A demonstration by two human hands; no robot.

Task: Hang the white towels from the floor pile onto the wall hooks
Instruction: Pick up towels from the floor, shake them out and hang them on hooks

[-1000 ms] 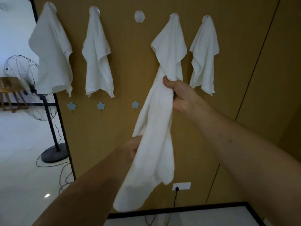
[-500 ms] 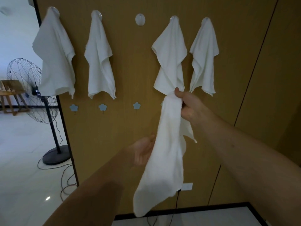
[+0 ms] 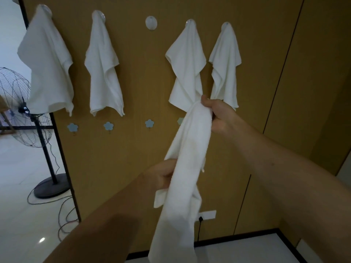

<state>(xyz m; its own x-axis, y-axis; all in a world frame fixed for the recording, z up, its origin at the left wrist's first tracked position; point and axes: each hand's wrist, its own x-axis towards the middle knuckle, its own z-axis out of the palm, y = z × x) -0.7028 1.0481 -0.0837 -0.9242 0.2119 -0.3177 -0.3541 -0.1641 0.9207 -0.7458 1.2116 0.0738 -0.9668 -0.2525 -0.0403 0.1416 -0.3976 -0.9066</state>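
A white towel (image 3: pixel 182 196) hangs long and bunched in front of the brown wall. My right hand (image 3: pixel 218 114) grips its top end, just below the hanging towels. My left hand (image 3: pixel 163 175) closes around the towel's middle from the left. Several white towels hang from round hooks on the wall: one at far left (image 3: pixel 47 73), one beside it (image 3: pixel 103 73), and two on the right (image 3: pixel 187 73) (image 3: pixel 226 69). The round hook (image 3: pixel 151 22) in the middle is bare. The floor pile is out of view.
A row of small blue flower-shaped hooks (image 3: pixel 149 123) runs below the towels. A standing fan (image 3: pixel 17 107) with a black base and trailing cable is at the left. A white wall socket (image 3: pixel 208 215) with a plugged cable sits low on the wall.
My right hand has dropped lower and a little right with the towel's top end. My left hand, open beside the towel before, now closes around its middle.
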